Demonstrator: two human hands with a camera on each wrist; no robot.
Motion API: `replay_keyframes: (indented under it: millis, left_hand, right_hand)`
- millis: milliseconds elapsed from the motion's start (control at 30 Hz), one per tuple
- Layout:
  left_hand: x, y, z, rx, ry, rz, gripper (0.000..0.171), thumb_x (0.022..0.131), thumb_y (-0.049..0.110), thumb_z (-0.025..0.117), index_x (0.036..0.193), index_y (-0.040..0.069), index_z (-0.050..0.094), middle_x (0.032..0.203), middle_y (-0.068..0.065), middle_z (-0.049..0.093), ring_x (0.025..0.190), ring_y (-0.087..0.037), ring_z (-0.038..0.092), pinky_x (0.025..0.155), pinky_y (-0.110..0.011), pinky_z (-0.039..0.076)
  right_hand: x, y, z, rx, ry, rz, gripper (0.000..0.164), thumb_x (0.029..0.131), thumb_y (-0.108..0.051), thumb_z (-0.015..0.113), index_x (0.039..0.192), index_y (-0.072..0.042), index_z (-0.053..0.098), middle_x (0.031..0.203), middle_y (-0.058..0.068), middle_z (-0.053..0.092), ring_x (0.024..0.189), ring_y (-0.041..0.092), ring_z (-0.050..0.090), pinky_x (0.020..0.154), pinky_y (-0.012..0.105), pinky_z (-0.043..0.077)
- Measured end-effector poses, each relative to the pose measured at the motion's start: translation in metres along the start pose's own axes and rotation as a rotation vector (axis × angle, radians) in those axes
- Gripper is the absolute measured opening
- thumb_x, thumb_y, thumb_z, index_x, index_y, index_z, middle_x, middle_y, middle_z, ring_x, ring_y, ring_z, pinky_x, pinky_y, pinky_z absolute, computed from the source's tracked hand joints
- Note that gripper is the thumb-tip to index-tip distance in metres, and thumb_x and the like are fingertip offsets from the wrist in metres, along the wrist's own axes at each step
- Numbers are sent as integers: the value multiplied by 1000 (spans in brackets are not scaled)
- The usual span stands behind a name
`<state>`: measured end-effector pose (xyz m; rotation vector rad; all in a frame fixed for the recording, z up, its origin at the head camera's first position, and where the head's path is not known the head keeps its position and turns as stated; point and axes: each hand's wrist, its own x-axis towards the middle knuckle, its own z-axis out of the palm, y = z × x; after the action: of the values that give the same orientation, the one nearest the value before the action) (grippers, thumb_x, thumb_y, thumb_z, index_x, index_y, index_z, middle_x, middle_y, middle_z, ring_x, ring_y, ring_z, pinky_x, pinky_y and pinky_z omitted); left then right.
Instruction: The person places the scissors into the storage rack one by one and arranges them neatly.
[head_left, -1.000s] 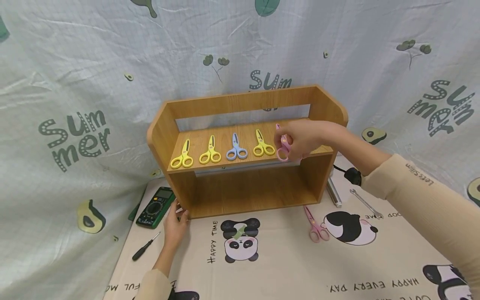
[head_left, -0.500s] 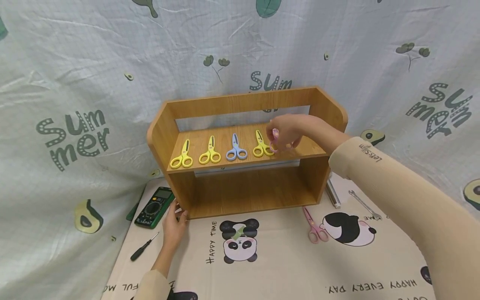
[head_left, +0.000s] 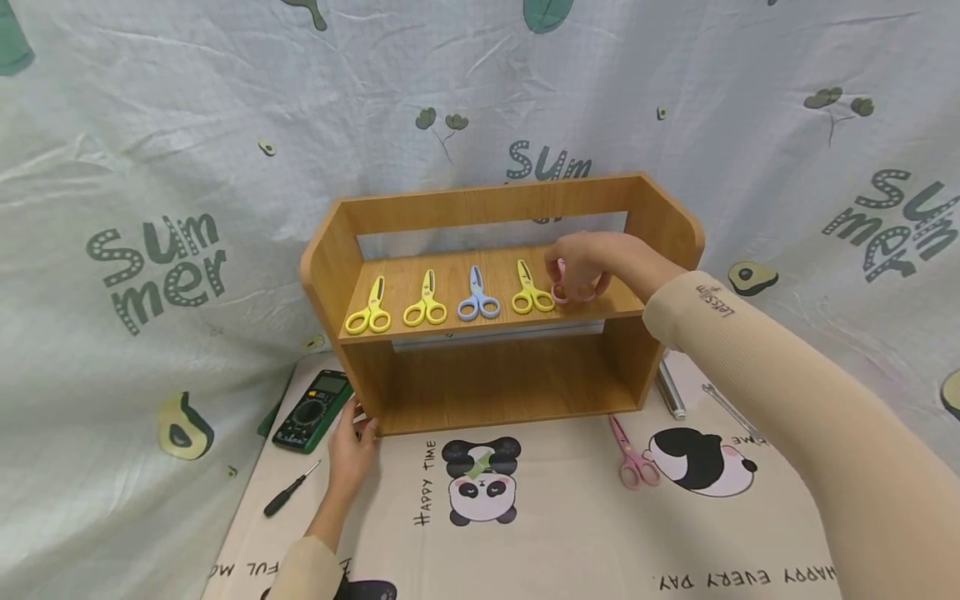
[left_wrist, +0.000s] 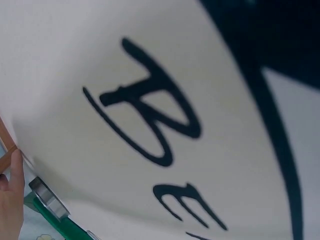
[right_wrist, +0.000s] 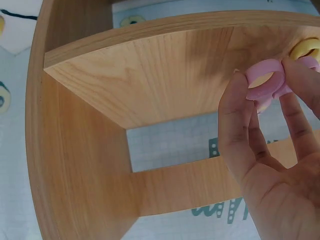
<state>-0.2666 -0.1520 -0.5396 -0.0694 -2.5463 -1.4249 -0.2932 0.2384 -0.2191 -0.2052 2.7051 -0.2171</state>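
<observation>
On the upper board of a wooden shelf, my right hand pinches pink scissors by the finger loops, fingers around the handle. The hand hides most of the blades in the head view. To their left lie yellow scissors, blue scissors, and two more yellow pairs, blades pointing to the back. My left hand rests with its fingertips at the shelf's lower left front corner, beside a green multimeter. Another pair of pink scissors lies on the table in front of the shelf's right end.
A black-handled screwdriver lies left of the left forearm. Right of the shelf are a silver tube and a wrench, the latter partly covered by the right sleeve. A patterned curtain hangs behind.
My right hand has set the pink scissors farther back on the upper board, close beside the rightmost yellow pair. The left hand keeps its place at the shelf corner.
</observation>
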Motion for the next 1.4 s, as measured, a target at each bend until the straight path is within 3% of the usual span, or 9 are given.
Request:
replay_keyframes:
  millis: [200,400,567,1000,1400]
  left_hand:
    - [0,1,0,-11,-5,-6,58,106,1,55,160,10,36,147,-28,54,121,-43,65,79,-30,65]
    - [4,-1,0,3,-9,-12,58,106,1,54,160,10,35,147,-28,54,123,-43,65,82,-35,66]
    - [4,-1,0,15,-4,-12,58,106,2,54,161,12,35,148,-28,54,124,-42,65,85,-41,66]
    - [4,-3,0,38,-2,23,58,106,1,55,160,9,36,146,-29,55,125,-45,64,91,-52,64]
    - [5,-4,0,43,2,29,57,105,0,55,159,9,36,146,-29,54,124,-45,64,92,-54,63]
  right_hand:
    - [6,3,1,11,-23,32,41,80,7,63,116,-11,60,116,13,56,96,25,58,73,32,63]
    - [12,3,3,33,-42,31,39,83,5,65,119,-11,59,106,12,57,82,22,59,75,34,64]
    - [16,3,3,30,-51,45,38,85,4,65,119,-11,59,100,12,58,81,23,59,77,35,64]
    - [21,9,5,29,-53,94,38,84,5,67,119,-11,60,111,13,54,90,24,57,79,35,65]
    - [17,3,3,36,-82,115,39,85,7,67,121,-9,59,112,13,53,98,26,57,86,37,66]
